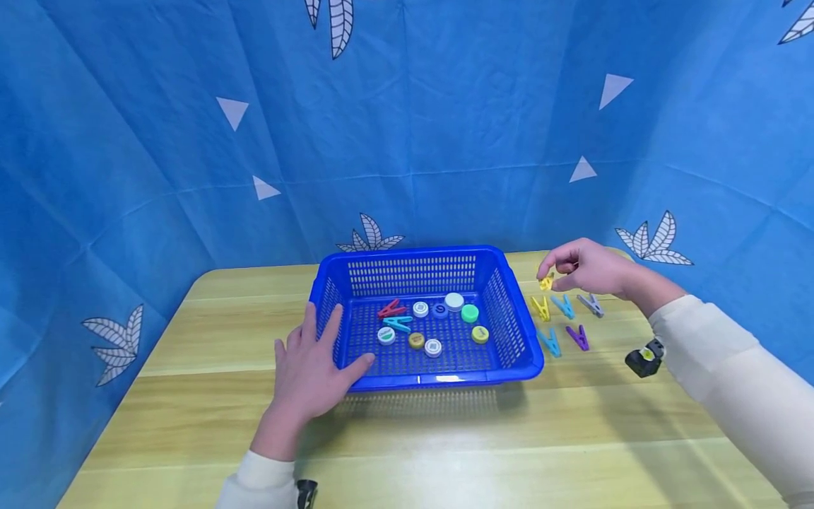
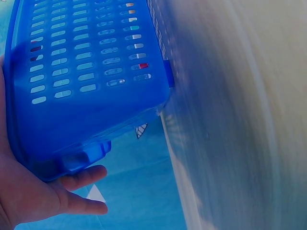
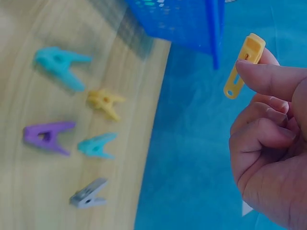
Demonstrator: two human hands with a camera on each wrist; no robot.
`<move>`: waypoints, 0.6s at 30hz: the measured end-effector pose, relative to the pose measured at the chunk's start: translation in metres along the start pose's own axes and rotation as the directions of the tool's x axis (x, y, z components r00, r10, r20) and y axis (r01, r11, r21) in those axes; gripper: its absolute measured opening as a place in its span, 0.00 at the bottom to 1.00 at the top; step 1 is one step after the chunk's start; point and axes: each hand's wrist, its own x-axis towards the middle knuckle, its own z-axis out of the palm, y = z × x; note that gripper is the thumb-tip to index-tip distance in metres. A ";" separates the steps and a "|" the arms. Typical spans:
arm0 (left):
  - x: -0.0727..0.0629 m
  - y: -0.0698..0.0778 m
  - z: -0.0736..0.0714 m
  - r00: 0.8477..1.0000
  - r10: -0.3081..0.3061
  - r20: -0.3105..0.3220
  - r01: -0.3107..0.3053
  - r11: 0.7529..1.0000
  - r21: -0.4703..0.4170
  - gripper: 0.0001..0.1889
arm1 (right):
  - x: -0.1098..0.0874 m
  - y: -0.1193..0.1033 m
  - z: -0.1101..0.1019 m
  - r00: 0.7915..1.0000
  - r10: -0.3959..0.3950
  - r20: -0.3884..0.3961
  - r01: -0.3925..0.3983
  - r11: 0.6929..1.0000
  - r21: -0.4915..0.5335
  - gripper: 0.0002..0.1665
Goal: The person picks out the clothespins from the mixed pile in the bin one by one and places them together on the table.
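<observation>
Between thumb and forefinger my right hand (image 1: 591,268) pinches a yellow clothespin (image 3: 245,64), raised above the table to the right of the basket. My left hand (image 1: 313,371) rests on the near left corner of the blue plastic basket (image 1: 534,364), fingers spread over its rim. Inside the basket lie a red clothespin (image 1: 391,308), a cyan clothespin (image 1: 397,324) and several bottle caps, among them a green cap (image 1: 470,313). Below my right hand are a yellow clothespin (image 1: 541,308), a purple clothespin (image 3: 48,136), a grey clothespin (image 3: 88,194) and two cyan clothespins (image 3: 60,67).
The basket stands on a light wooden table (image 1: 210,339). A blue cloth (image 1: 407,127) with white leaf and triangle prints hangs behind and around the table. A black wrist camera (image 1: 645,358) sits by the right sleeve.
</observation>
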 end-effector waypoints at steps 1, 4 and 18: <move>0.000 0.000 0.000 1.000 -0.001 0.002 0.001 1.000 0.001 0.51 | -0.002 0.003 -0.001 1.000 0.010 0.000 -0.010 1.000 0.006 0.11; 0.001 0.000 0.000 1.000 -0.002 -0.001 0.002 1.000 0.005 0.51 | -0.008 0.014 -0.004 0.999 0.040 0.000 -0.040 0.999 0.012 0.11; 0.001 -0.001 0.000 1.000 0.000 -0.001 0.000 1.000 -0.006 0.51 | -0.034 0.050 -0.005 0.992 0.123 -0.010 -0.122 0.991 0.063 0.13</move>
